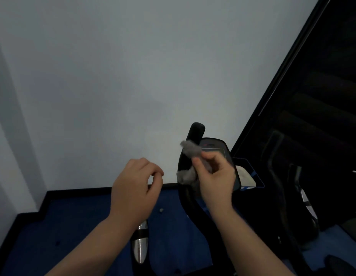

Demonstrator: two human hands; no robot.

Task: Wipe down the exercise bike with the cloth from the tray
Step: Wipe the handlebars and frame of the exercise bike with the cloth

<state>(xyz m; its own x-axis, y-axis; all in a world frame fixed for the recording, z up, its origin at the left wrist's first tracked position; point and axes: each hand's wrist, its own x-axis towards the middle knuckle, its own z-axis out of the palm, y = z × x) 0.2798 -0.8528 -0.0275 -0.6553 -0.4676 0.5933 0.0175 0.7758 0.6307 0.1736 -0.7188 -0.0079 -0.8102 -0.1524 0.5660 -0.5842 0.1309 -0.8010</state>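
Observation:
My right hand [215, 176] grips a grey cloth [191, 149], pressing it against the black upright handlebar [197, 130] of the exercise bike. Part of the cloth hangs out below the hand on the left side of the bar. The bike's console [223, 150] sits just behind my right hand, partly hidden by it. My left hand [135, 188] hovers to the left of the bar, fingers loosely curled, holding nothing and touching nothing.
A plain white wall fills the upper view. Blue carpet [73, 226] with a black skirting lies below. A chrome-tipped bar [140, 246] sits under my left wrist. A dark glass panel [312, 96] stands at right, with a tray holding a pale cloth [246, 176] behind the console.

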